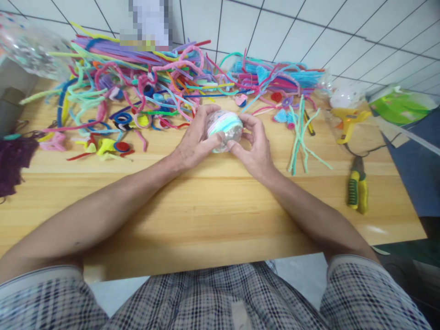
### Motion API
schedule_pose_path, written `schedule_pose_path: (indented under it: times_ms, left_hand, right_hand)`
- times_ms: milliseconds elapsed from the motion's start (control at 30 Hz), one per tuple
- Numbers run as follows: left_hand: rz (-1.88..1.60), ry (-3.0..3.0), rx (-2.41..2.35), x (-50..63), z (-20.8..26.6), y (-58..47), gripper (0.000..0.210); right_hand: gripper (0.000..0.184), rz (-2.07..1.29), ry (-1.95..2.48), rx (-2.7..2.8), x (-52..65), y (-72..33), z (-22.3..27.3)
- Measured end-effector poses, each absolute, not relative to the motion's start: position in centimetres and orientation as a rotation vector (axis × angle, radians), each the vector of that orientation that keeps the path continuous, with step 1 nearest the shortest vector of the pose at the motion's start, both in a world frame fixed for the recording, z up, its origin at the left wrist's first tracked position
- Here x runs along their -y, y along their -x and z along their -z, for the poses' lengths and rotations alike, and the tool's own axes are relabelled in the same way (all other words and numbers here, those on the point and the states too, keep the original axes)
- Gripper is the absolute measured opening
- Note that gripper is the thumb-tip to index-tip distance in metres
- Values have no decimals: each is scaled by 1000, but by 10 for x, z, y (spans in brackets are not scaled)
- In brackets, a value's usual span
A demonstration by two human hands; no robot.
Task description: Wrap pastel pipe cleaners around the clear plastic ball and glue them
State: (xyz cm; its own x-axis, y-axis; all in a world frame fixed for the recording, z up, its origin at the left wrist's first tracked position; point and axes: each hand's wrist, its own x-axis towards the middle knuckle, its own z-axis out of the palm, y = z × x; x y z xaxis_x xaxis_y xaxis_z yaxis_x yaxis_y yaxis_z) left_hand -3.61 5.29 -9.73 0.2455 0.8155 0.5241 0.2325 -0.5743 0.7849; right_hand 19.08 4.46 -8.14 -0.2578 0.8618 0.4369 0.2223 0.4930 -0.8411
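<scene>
Centrally, both hands [196,141] [256,149] gripping a striped ball [225,123], open tabletop [209,215] between forearms [137,190], reaching the near edge [206,266].

Wht tiles [304,39] behind wd tbl [213,211]

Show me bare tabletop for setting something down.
The tabletop is bare between left forearm and right forearm, nearer you than the held pastel bundle, and between left forearm and purple material. The back is crowded with pipe cleaners.

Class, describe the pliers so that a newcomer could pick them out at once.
Find the wooden table, then the yellow glue gun toward its right end. Just below the gun in the picture lie the pliers. Their paired yellow-and-dark handles set them apart from it.
</scene>
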Motion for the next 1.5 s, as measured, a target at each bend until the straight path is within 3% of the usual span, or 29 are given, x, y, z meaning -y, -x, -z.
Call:
schedule_pose_path:
  times_ms: [133,500,733,1033,1500]
  left_hand:
    - [-1295,-1924,-997,-49,94,36,64]
    - [-1331,-2096,-977,-40,89,27,75]
    - [-1269,-2046,-932,-41,84,34,65]
    - [-1343,-2087,-907,-46,90,26,76]
    - [-1318,-2049,-982,-44,85,29,69]
  right_hand:
    - [62,-842,938,1735,-44,-189,80]
    - [53,-936,1050,1628,-38,-189,71]
    - [53,-887,1071,1652,-39,-189,72]
    - [50,-911,1099,1651,-38,-189,68]
    - [60,-886,1042,1676,-39,-188,74]
